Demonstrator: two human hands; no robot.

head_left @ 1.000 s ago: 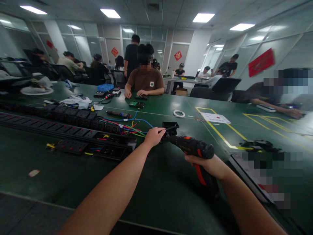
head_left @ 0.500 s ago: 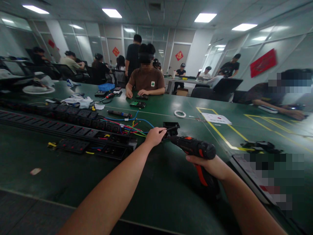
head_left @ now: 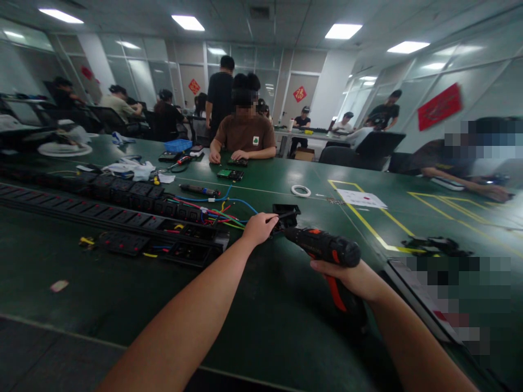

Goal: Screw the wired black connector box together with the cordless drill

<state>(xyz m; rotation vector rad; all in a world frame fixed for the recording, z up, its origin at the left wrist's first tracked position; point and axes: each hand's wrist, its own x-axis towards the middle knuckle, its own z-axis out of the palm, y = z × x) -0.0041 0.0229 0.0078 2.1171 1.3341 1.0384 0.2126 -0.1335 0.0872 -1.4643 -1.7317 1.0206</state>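
My right hand [head_left: 347,275] is wrapped round the grip of a black and orange cordless drill [head_left: 322,245], whose nose points left at a small black plastic housing [head_left: 291,215]. Whether the drill's tip touches the housing I cannot tell. Closed fingers of my left hand [head_left: 260,227] pinch the near left side of that housing. Coloured wires [head_left: 229,219] run from the left up to the housing, passing behind my left hand. Left of them lie long black power strips [head_left: 122,215] with rows of sockets.
On the green table [head_left: 245,310] lie a pen-shaped screwdriver [head_left: 199,190], a white tape ring [head_left: 301,190], a paper sheet [head_left: 362,198] and a dark bundle [head_left: 437,245]. A co-worker [head_left: 245,133] sits opposite with green circuit boards [head_left: 230,174]. A blue tray [head_left: 178,145] stands behind.
My hands, the drill and the black housing stay almost exactly where they were. In the background, the standing person has shifted slightly to the left.
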